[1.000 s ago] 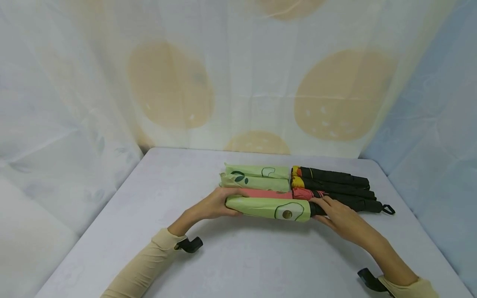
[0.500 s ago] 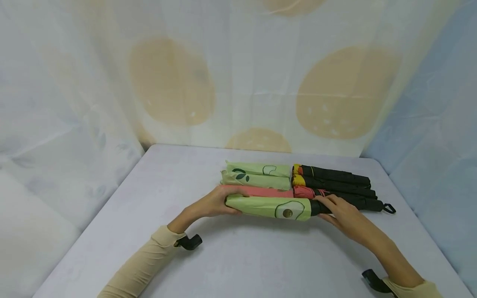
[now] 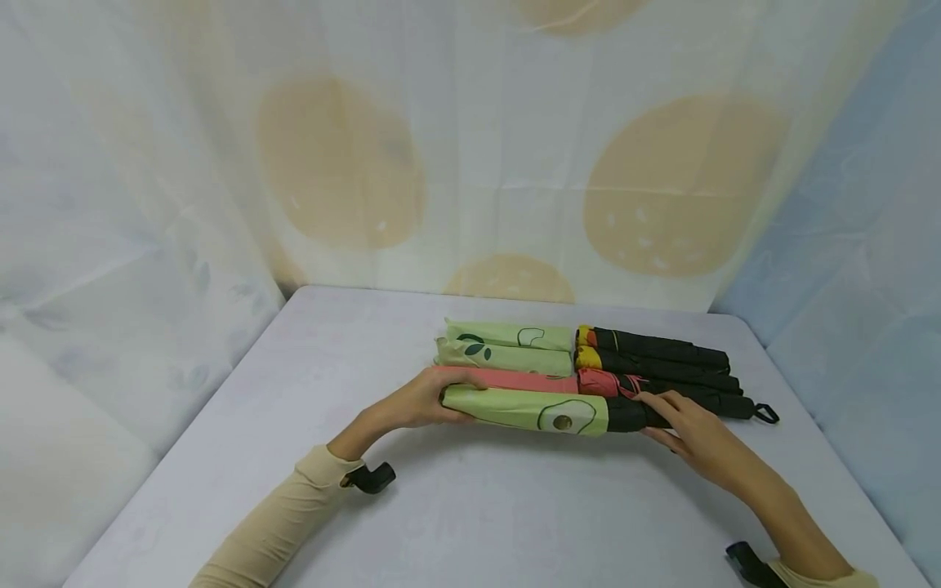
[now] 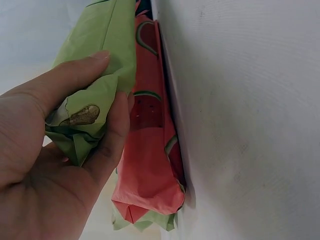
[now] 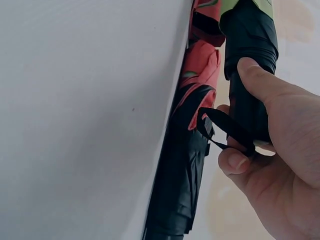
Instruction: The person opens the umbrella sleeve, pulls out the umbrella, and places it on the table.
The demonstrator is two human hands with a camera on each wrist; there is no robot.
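Head camera view looks down on a pale grey table [image 3: 470, 506] backed by a draped curtain [image 3: 470, 163] printed with large tan circles. Four folded umbrellas lie side by side across the far middle of the table, green or pink sleeves to the left, black ends to the right. Two green umbrellas [image 3: 507, 347] sit farthest back, a pink watermelon umbrella [image 3: 515, 380] lies in front of them, and the nearest, a green avocado umbrella [image 3: 525, 410], is held at both ends, lifted slightly and touching the pink one. The left hand [image 3: 426, 400] has fingers and thumb curled round its green tip, as the left wrist view shows clearly [image 4: 55, 150]. The right hand [image 3: 684, 429] wraps thumb and fingers round its black handle end, with a thin black strap [image 5: 225, 127] looped across the fingers in the right wrist view. Judging by the tidy row, this looks like the step of lining the last umbrella up with the others; a next move would call for lowering it level and flush against the pink one before letting go.
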